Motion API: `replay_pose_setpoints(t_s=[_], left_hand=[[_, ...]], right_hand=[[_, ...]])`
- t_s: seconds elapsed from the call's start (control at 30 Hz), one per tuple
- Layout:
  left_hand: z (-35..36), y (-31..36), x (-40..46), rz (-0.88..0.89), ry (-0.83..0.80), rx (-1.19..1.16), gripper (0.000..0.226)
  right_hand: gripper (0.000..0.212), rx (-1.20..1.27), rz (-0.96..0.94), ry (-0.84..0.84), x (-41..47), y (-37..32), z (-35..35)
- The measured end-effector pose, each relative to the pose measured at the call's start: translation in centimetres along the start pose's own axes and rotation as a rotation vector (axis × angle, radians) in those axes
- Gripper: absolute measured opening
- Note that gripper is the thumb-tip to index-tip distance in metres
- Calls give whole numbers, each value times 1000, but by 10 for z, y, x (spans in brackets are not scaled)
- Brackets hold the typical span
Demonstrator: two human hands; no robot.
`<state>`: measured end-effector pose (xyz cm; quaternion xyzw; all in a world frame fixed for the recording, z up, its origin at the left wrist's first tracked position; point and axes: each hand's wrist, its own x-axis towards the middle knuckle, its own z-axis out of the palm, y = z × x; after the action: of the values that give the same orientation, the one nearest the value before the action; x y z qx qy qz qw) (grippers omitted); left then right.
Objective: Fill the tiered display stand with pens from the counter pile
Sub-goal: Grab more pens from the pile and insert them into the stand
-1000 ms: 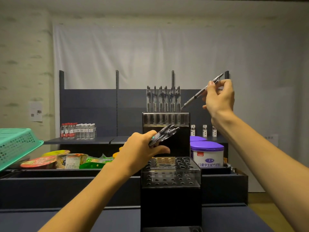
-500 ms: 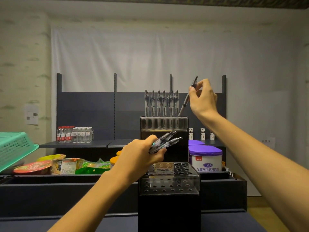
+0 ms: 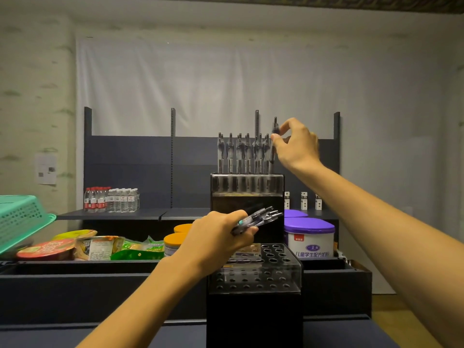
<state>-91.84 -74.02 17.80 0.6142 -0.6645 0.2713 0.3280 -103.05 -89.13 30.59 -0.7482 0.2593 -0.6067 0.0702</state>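
A black tiered display stand (image 3: pixel 253 310) with clear perforated tiers stands in front of me. Several grey pens (image 3: pixel 242 153) stand upright in its top tier (image 3: pixel 247 183). My right hand (image 3: pixel 297 146) pinches one pen (image 3: pixel 274 144) upright at the right end of that row, its tip down in the top tier. My left hand (image 3: pixel 218 241) grips a bundle of several pens (image 3: pixel 258 218) above the lower tier (image 3: pixel 261 270), whose holes hold nothing.
A purple-lidded white tub (image 3: pixel 310 237) sits right of the stand. Snack packs and orange-lidded jars (image 3: pixel 173 243) lie in the dark bin at left. A green basket (image 3: pixel 21 221) hangs at far left. Water bottles (image 3: pixel 111 199) line the back shelf.
My right hand swung its pen from a slant to upright and lowered it to the right end of the top row. The left hand kept its bundle almost still.
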Motion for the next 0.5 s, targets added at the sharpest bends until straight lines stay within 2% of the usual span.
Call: replay_pose_setpoints(t_s=[0.3, 0.5], left_hand=[[1, -1, -1, 3, -16, -4, 17], [1, -1, 1, -4, -11, 56, 22]], right_hand=[[23, -97, 73, -162, -7, 5, 2], [18, -109, 89, -259, -12, 4, -6]])
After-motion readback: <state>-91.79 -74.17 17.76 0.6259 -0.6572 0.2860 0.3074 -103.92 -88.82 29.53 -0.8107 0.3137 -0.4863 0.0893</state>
